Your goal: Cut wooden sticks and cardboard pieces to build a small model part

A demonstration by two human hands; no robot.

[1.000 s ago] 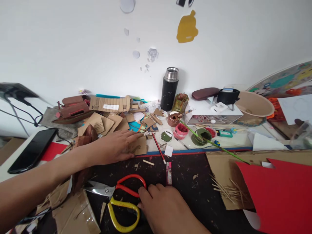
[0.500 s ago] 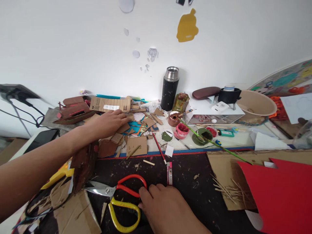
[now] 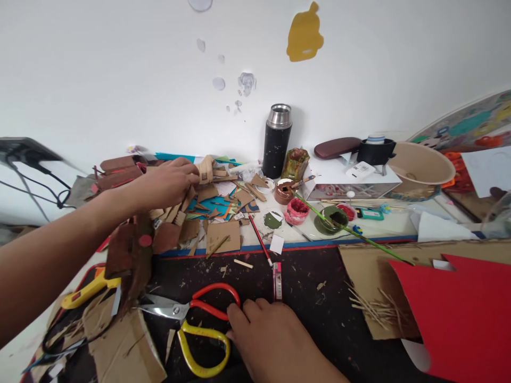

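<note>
Left hand [image 3: 170, 181]: reaching across the far left, fingers bending downward; the palm side is facing away, so whether it is gripping anything cannot be told. Cardboard sleeve [image 3: 206, 169]: ribbed, brown, lying crosswise under and beyond those fingers, its right end showing; the left hand is clearly nearer. Cardboard scraps [image 3: 224, 238]: flat, matt, cut into squares, strips and slivers, spreading below and to the right of the left hand.

Right hand [image 3: 269, 330]: resting palm down near the front edge of view, fingers loosely curling; whether anything is lying beneath cannot be told. Scissors [image 3: 181, 310]: steel, shiny, lying just left of the right hand, long axis running roughly sideways, blades pointing left and parting slightly; one smooth loop is showing red, the other yellow.

Surface [image 3: 315, 330]: dark, speckled with crumbs. Red pencil [image 3: 260, 239]: slim, slanting beyond the right hand. Paint pots [image 3: 296, 213]: round, smeared, standing in brown, red and green. Flask [image 3: 277, 143]: black cylinder, metal-necked, standing upright.
</note>
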